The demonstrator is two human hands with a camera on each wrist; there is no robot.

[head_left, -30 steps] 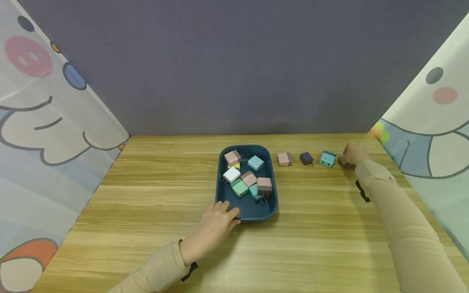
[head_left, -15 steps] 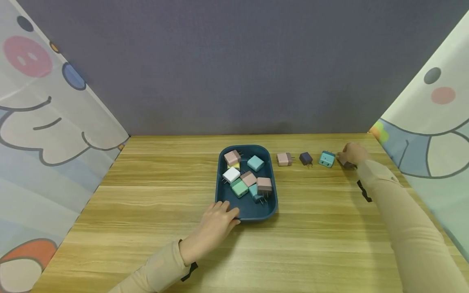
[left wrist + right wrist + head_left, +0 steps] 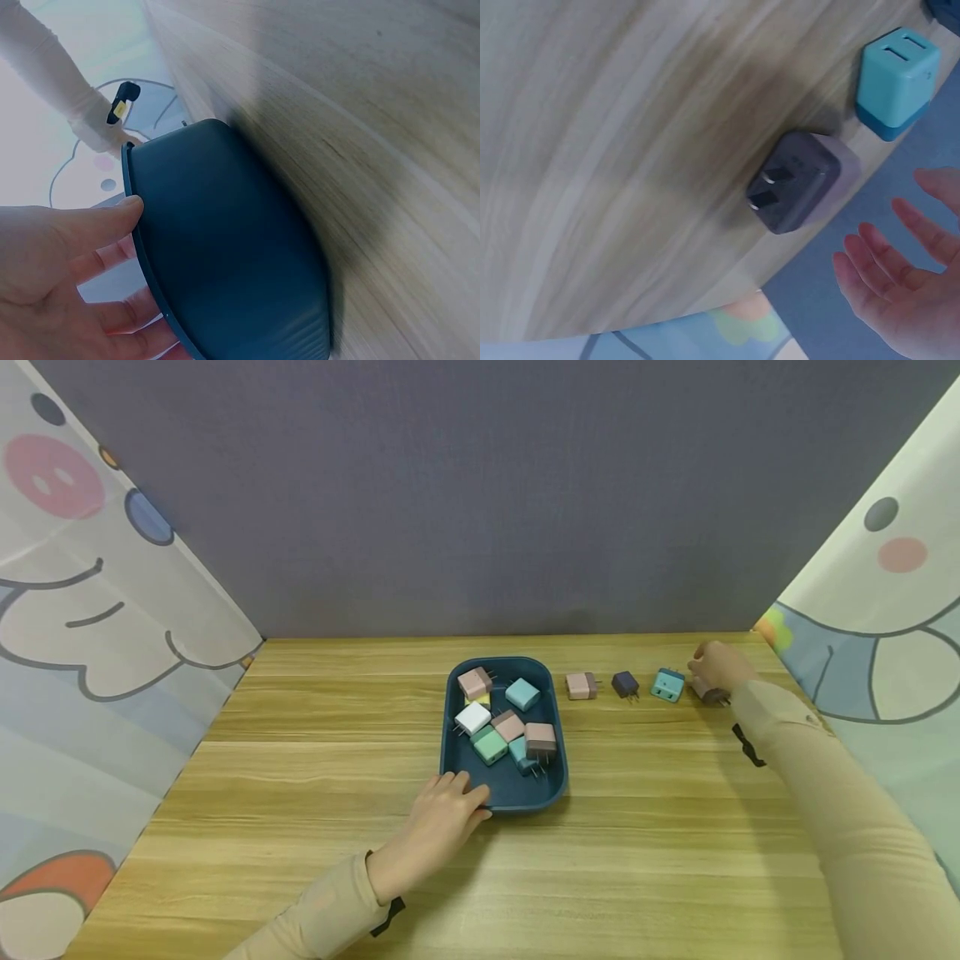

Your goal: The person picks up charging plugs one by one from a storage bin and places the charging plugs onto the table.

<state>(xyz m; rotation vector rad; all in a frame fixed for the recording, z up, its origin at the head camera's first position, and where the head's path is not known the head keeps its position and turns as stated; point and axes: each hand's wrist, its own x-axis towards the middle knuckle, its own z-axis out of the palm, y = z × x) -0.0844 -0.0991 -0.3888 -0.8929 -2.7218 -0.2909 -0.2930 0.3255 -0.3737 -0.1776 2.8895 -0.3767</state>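
Note:
My left hand [image 3: 438,822] pinches the near rim of a dark blue plastic bin [image 3: 225,247], thumb outside and fingers inside. Several charger plugs lie in the bin, among them a white one [image 3: 473,718], a green one [image 3: 491,747] and a light blue one [image 3: 522,694]. At the right end of a row on the table, a pink charger plug with a dark mauve prong end [image 3: 799,184] lies with its prongs toward me. My right hand [image 3: 900,285] is just beyond it, fingers loosely extended and apart from it, holding nothing.
Left along the row are a teal charger plug [image 3: 667,686], a dark purple one [image 3: 626,684] and another pink one [image 3: 581,686] beside the bin. A grey panel [image 3: 510,510] rises behind the wooden table [image 3: 637,860]. Cartoon-printed sheets [image 3: 892,610] flank both sides.
My right hand has let go of the pink and mauve charger plug and drawn back slightly up and away, uncovering more of it. My left hand stays on the bin's rim.

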